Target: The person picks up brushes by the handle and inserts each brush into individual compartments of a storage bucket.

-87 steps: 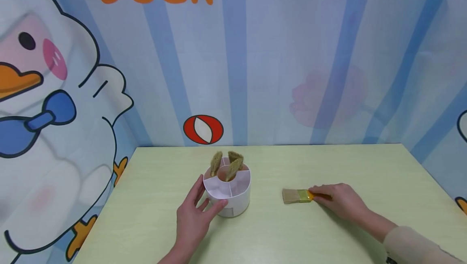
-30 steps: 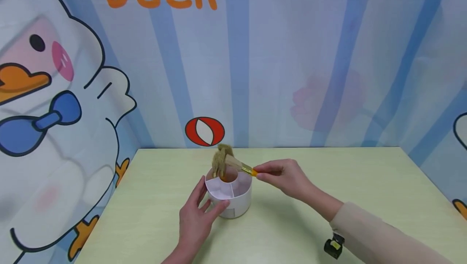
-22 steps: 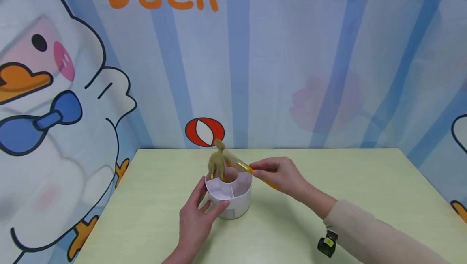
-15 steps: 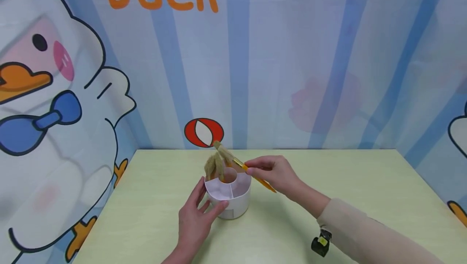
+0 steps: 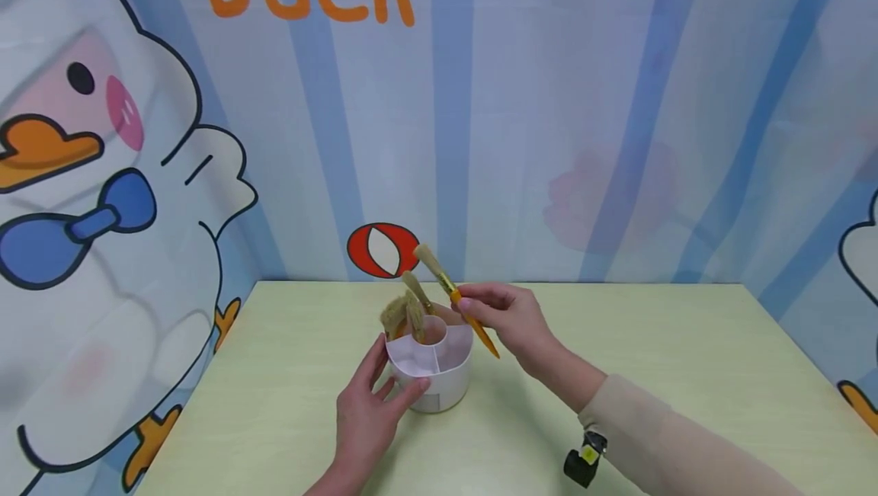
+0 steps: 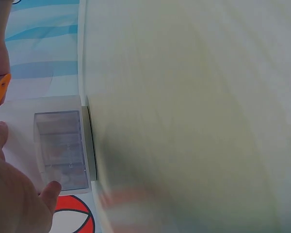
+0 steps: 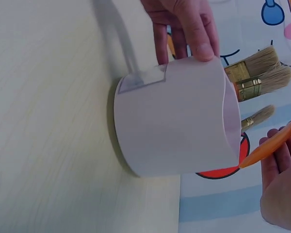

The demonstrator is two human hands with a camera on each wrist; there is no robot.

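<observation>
A white round holder (image 5: 439, 382) with divided compartments stands on the pale green table (image 5: 658, 359). Several flat brushes (image 5: 401, 312) stand in its far compartments, bristles up. My left hand (image 5: 392, 372) grips the holder's near left side, thumb on the front wall. My right hand (image 5: 473, 307) pinches an orange-handled brush (image 5: 449, 290) just right of and above the holder, tilted, with bristles up and left and the handle tip down beside the rim. In the right wrist view the holder (image 7: 179, 121) fills the middle, with the brushes (image 7: 257, 73) and the orange handle (image 7: 269, 145) beyond it.
A cartoon duck backdrop (image 5: 103, 176) walls the table at the back and left. A small black and yellow device (image 5: 581, 462) sits at my right wrist. The left wrist view shows the holder's wall (image 6: 53, 145) and bare tabletop (image 6: 194, 107).
My right hand picked the brush off the table, carried it to the holder, then swung its bristles from pointing left to up. The left hand stayed on the holder.
</observation>
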